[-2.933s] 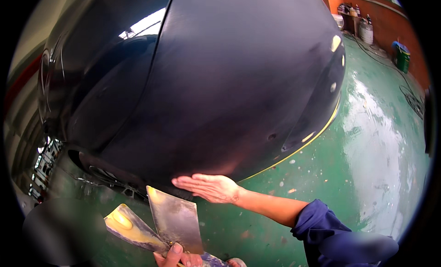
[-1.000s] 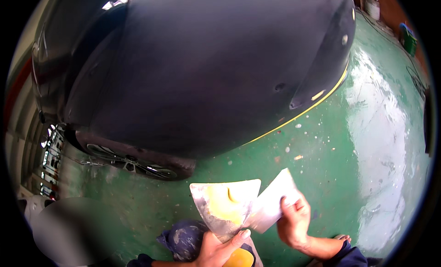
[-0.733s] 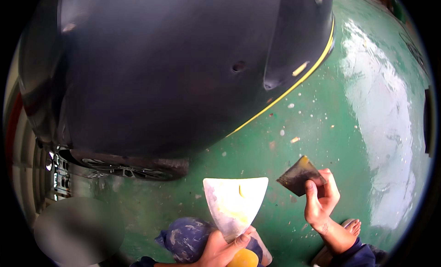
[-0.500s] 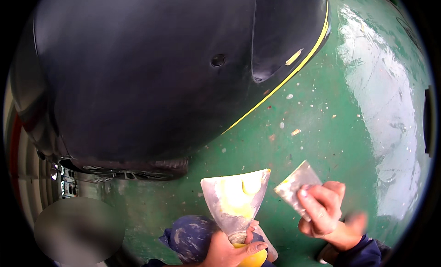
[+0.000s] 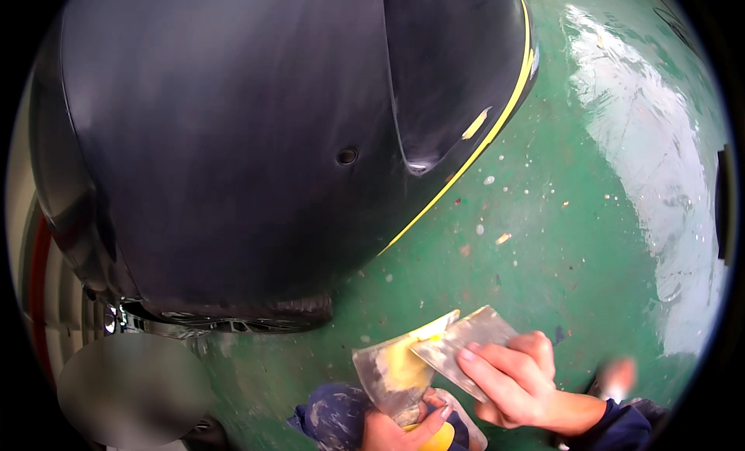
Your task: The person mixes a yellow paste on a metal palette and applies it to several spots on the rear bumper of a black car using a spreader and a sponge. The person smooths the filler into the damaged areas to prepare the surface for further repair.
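My left hand (image 5: 388, 433) is closed round the yellow handle of a wide putty knife (image 5: 368, 364), its blade pointing away from me. Yellow putty (image 5: 402, 366) is smeared across the blade. Between the fingers and thumb of my right hand (image 5: 518, 383) is a thin flat metal spreader (image 5: 483, 325). Its left corner, with a dab of yellow on it, overlaps the right side of the putty knife's blade. Both tools are low in the picture, in front of the dark car bumper (image 5: 233, 156).
Yellow tape (image 5: 458, 171) runs along the bumper's lower edge, with a yellow patch (image 5: 476, 123) beside it. A car wheel (image 5: 256, 315) stands at the left. The green floor (image 5: 559, 272) is speckled, with a pale worn strip (image 5: 644, 156) at the right.
My right hand has moved left, bringing the spreader from apart onto the putty knife's blade. The putty knife has tilted. The view has shifted, so the bumper appears lower and further left.
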### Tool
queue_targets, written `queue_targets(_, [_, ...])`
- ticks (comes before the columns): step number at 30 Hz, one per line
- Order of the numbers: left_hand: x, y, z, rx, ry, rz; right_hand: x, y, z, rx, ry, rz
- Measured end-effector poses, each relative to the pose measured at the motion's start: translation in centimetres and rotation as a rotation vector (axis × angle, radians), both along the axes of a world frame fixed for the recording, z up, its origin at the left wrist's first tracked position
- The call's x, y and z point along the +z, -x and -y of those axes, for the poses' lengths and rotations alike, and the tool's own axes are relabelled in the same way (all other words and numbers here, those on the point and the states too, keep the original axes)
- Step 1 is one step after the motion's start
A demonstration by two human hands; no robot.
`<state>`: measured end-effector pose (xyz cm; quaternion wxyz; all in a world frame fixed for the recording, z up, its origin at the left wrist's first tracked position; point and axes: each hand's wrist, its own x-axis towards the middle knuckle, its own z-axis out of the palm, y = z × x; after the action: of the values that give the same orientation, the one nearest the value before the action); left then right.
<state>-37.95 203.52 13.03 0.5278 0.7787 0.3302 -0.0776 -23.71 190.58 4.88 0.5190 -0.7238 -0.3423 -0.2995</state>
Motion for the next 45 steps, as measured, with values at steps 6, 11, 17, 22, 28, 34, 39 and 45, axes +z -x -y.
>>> queue_targets(6, [-0.2,-2.5,0.6,-0.071,-0.235,0.056,1.1,-0.1,0.2,0.269,-0.124,-0.1])
queue_targets(11, [-0.8,-1.0,0.1,0.078,-0.139,0.217,1.2,-1.2,1.2,0.22,-0.645,-0.513])
queue_targets(17, [-0.2,-0.3,0.3,-0.111,0.412,0.222,2.7,-1.7,2.6,0.966,-0.872,-0.745])
queue_targets(22, [0.9,-0.1,0.8,-0.123,0.426,0.231,2.8,-5.2,4.8,0.949,-0.463,-0.558])
queue_targets(28, [1.2,-0.1,1.3,-0.076,0.169,0.342,1.6,-5.2,4.8,0.322,-0.283,-0.348])
queue_targets(34, [1.8,-3.0,3.3,0.061,-0.149,0.22,3.4,-0.9,2.6,0.085,-0.083,0.086])
queue_targets(39, [0.3,-1.6,2.3,-0.071,-0.445,0.271,4.2,1.9,1.4,0.26,-0.208,0.021])
queue_targets(45, [1.2,-2.7,2.8,0.119,-0.033,0.418,5.1,-1.7,3.1,0.181,-0.799,-0.447])
